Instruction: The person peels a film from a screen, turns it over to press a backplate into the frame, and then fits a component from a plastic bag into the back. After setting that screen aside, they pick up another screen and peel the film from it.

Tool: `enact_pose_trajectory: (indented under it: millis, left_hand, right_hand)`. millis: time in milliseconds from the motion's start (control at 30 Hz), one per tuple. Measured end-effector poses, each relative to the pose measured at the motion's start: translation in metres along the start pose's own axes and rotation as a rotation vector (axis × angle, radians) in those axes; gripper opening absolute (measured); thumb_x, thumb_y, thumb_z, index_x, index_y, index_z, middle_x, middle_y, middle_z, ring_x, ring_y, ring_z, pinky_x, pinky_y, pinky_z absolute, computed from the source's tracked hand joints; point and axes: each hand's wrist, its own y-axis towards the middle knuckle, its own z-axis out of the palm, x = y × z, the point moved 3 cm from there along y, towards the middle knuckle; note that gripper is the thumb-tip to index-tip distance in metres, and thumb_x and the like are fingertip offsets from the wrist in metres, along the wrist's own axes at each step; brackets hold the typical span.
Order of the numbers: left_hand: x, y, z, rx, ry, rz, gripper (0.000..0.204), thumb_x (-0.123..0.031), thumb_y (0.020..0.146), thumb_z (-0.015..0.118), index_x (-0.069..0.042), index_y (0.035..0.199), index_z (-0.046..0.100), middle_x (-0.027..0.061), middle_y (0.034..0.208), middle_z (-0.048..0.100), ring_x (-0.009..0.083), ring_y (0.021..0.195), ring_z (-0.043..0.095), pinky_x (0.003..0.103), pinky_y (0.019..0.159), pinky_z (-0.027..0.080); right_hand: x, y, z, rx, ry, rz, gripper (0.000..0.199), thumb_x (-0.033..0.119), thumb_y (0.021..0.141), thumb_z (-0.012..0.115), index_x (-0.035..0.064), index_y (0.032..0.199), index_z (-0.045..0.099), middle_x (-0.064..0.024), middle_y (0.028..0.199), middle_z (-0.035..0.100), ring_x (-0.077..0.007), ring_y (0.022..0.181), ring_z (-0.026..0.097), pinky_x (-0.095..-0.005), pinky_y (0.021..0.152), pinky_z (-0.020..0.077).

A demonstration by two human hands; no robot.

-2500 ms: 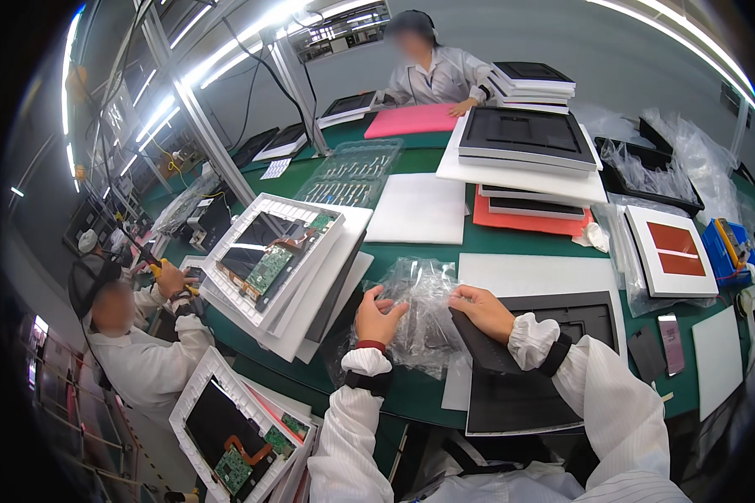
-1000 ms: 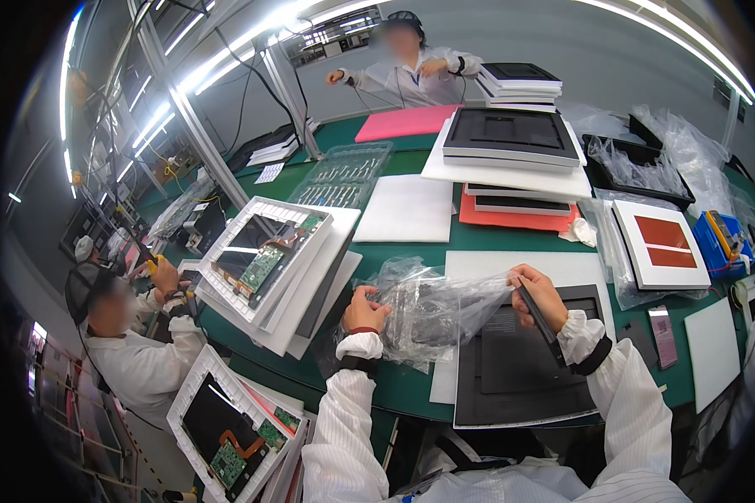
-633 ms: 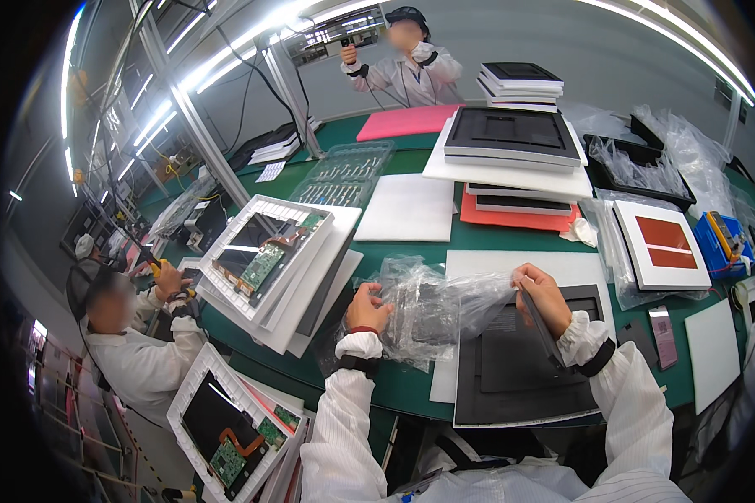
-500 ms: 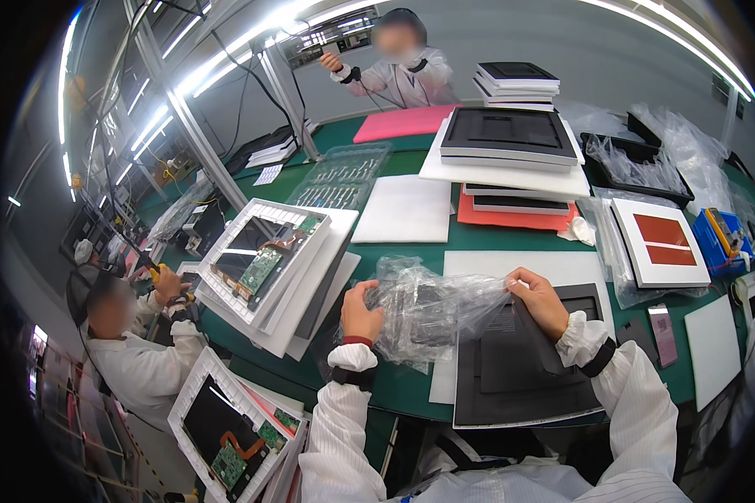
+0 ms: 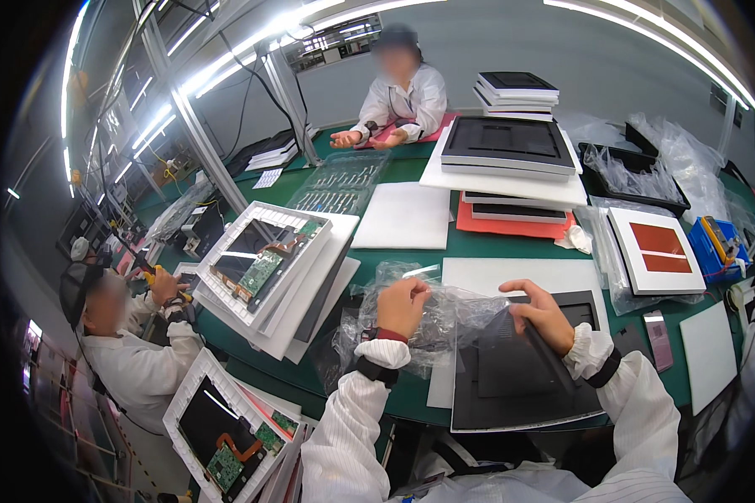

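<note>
A crumpled clear plastic bag [image 5: 445,314] lies on the green table in front of me. My left hand [image 5: 403,310] is over it, fingertips pinched together on the plastic. To its right, my right hand [image 5: 544,317] grips the upper edge of a thin dark grey panel [image 5: 554,356] between thumb and fingers, with the index finger raised. That panel is tilted above a larger black panel with a pale rim [image 5: 499,394], which rests partly on a white foam sheet [image 5: 520,272]. The bag's far end reaches the gripped edge.
At left, open display units with green circuit boards [image 5: 264,272] stand stacked at the table edge. Ahead are a white foam pad [image 5: 403,216] and stacked black-and-white units [image 5: 512,147]. A phone [image 5: 658,339] and a blue bin [image 5: 717,247] lie right. Co-workers sit across and left.
My left hand has moved right and up across the bag, its fingers now pinched. The plastic stretched to my right hand has slackened. The co-worker across has lowered both hands to the table.
</note>
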Motion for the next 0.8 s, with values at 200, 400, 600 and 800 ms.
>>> enact_pose_trajectory:
  millis: [200, 400, 600, 800]
  left_hand:
    - [-0.021, -0.011, -0.003, -0.041, 0.055, 0.144, 0.01, -0.01, 0.073, 0.067, -0.003, 0.079, 0.063, 0.0098, 0.075, 0.062, 0.0223, 0.066, 0.061, 0.031, 0.063, 0.047]
    - [-0.016, -0.005, -0.015, 0.015, 0.063, 0.154, 0.007, -0.009, 0.068, 0.068, -0.008, 0.075, 0.065, 0.0102, 0.082, 0.06, 0.0286, 0.084, 0.057, 0.037, 0.074, 0.044]
    - [-0.022, -0.005, -0.018, -0.01, 0.025, 0.179, 0.01, -0.011, 0.066, 0.072, -0.008, 0.073, 0.066, 0.0071, 0.084, 0.061, 0.0238, 0.081, 0.057, 0.032, 0.069, 0.046]
    - [-0.023, -0.007, -0.017, 0.034, 0.052, 0.231, 0.012, -0.011, 0.065, 0.073, -0.008, 0.075, 0.067, 0.007, 0.085, 0.061, 0.0234, 0.085, 0.057, 0.032, 0.07, 0.046]
  right_hand:
    - [-0.003, 0.039, 0.024, -0.107, -0.204, -0.138, 0.036, 0.026, 0.086, 0.056, -0.0008, 0.11, 0.052, -0.0116, 0.087, 0.061, -0.0172, 0.083, 0.056, -0.0264, 0.078, 0.043]
    - [-0.019, 0.053, 0.047, 0.108, -0.166, -0.12, 0.022, 0.02, 0.083, 0.054, -0.0019, 0.086, 0.057, -0.0078, 0.085, 0.06, -0.0118, 0.08, 0.053, -0.0233, 0.075, 0.0418]
    - [-0.018, 0.054, 0.054, -0.041, -0.111, -0.072, 0.024, 0.02, 0.083, 0.056, -0.0027, 0.088, 0.058, -0.0091, 0.086, 0.061, -0.0138, 0.079, 0.054, -0.0255, 0.073, 0.0427]
    - [-0.033, 0.074, 0.062, 0.092, -0.291, -0.061, 0.029, 0.027, 0.082, 0.061, -0.0008, 0.089, 0.058, -0.0134, 0.083, 0.06, -0.0186, 0.078, 0.055, -0.0291, 0.073, 0.0436]
